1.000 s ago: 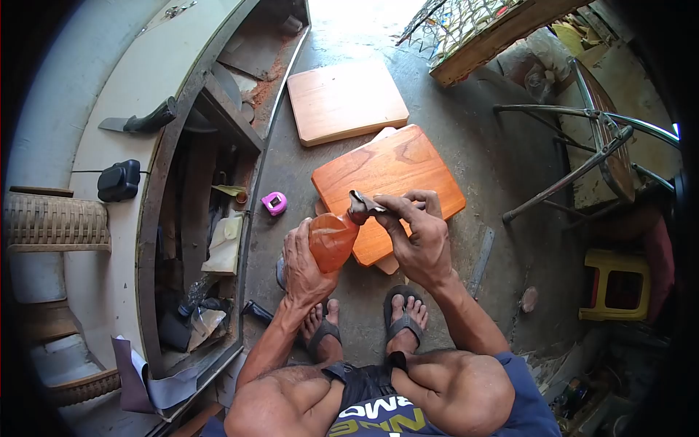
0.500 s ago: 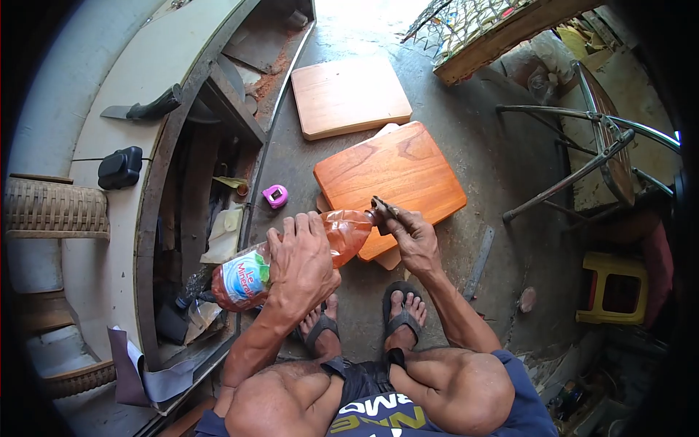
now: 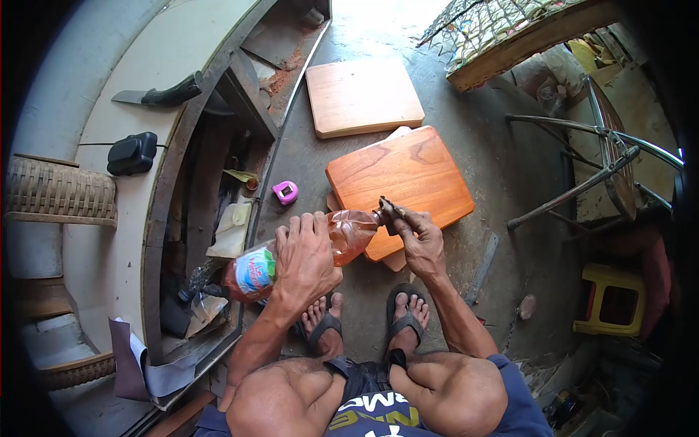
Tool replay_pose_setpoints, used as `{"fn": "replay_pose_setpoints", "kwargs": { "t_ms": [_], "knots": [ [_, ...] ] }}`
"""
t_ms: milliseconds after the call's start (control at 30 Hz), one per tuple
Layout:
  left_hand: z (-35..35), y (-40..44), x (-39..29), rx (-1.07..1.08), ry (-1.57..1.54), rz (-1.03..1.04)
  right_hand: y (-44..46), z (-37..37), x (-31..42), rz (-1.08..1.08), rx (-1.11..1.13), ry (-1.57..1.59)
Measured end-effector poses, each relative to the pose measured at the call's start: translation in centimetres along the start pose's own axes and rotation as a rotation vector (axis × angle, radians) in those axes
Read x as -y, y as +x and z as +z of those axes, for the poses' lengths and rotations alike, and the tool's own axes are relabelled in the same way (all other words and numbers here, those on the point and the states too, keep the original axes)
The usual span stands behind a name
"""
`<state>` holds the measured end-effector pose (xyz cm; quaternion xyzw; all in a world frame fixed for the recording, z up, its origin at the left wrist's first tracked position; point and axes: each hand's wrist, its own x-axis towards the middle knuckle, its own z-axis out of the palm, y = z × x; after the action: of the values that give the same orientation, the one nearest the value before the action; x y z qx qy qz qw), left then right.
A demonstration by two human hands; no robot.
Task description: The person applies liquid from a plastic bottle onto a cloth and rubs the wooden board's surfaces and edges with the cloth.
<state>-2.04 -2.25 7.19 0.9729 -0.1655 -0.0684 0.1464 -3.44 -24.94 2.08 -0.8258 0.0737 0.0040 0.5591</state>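
I have the left hand (image 3: 304,258) closed around the middle of a plastic bottle (image 3: 351,234), its back facing my camera and its fingers on the far side. The bottle holds orange-red liquid and is tipped over, base to the left and neck to the right, its label (image 3: 256,270) showing left of the hand. My right hand (image 3: 422,246) is pinching a dark, crumpled scrap (image 3: 391,208) at the bottle's mouth; I can't tell from here whether the scrap is cloth or something stiffer. In my view the mouth lies over the near part of a glossy reddish-brown board (image 3: 408,175), though I can't judge how high above it.

That board lies on the floor (image 3: 480,182), with paler wood (image 3: 395,261) poking out beneath its near edge. Just beyond, slightly left, I see a second, pale board (image 3: 364,95). A pink tape measure (image 3: 285,192) sits on the floor left of the boards, and a metal ruler (image 3: 483,269) lies right of the right hand. At the left, on the cabinet top (image 3: 105,167), I make out a dark-handled knife (image 3: 171,91) and, nearer, a black case (image 3: 132,154). Over on the right stands a yellow stool (image 3: 587,309), with a metal-legged chair (image 3: 564,193) farther off.
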Motion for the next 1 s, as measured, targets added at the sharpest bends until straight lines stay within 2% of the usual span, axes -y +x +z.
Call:
{"fn": "replay_pose_setpoints", "kwargs": {
  "t_ms": [33,100,133,267,433,500,567,667,733,767,800,867,900,967,1000],
  "knots": [
    [0.8,0.0,0.5,-0.007,0.000,0.004,0.4,-0.1,0.4,-0.034,-0.017,-0.038],
    [2.8,-0.2,1.6,-0.095,-0.217,0.007,0.7,-0.1,1.7,-0.067,-0.040,-0.088],
    [3.4,-0.1,2.0,-0.129,-0.265,0.007,1.0,0.0,2.6,-0.041,-0.047,0.001],
    [3.9,0.3,3.4,-0.232,-0.334,0.039,1.7,0.5,4.9,-0.010,-0.039,0.140],
    [4.3,0.2,4.8,-0.246,-0.400,0.042,2.2,0.9,5.7,0.094,-0.004,0.241],
    [4.6,0.6,5.2,-0.280,-0.441,0.065,3.0,0.8,4.4,0.211,0.103,0.584],
    [4.8,0.9,5.5,-0.296,-0.469,0.085,3.1,1.0,3.6,0.265,0.088,0.654],
    [5.0,1.4,5.4,-0.297,-0.569,0.088,3.5,0.9,3.4,0.396,0.187,0.902],
    [5.1,1.7,5.7,-0.454,-0.548,0.106,4.6,0.7,2.3,0.428,0.162,0.908],
    [5.1,1.8,6.1,-0.450,-0.546,0.107,5.3,0.8,1.3,0.465,0.144,0.916],
    [4.8,2.0,6.5,-0.447,-0.794,0.010,6.4,0.3,-0.2,0.464,0.152,0.854],
    [2.5,2.5,6.0,-0.310,-1.268,-0.150,8.8,-0.4,-2.1,0.466,0.066,0.769],
    [1.3,2.7,5.7,-0.273,-1.493,-0.259,10.2,-1.2,-3.1,0.430,0.009,0.618],
    [2.6,4.3,7.1,-0.599,-1.304,-0.042,13.9,-3.2,-4.8,0.347,-0.097,0.317],
    [2.3,4.9,6.8,-0.602,-1.384,-0.041,15.7,-4.2,-5.6,0.305,-0.148,0.165]
  ]
}}
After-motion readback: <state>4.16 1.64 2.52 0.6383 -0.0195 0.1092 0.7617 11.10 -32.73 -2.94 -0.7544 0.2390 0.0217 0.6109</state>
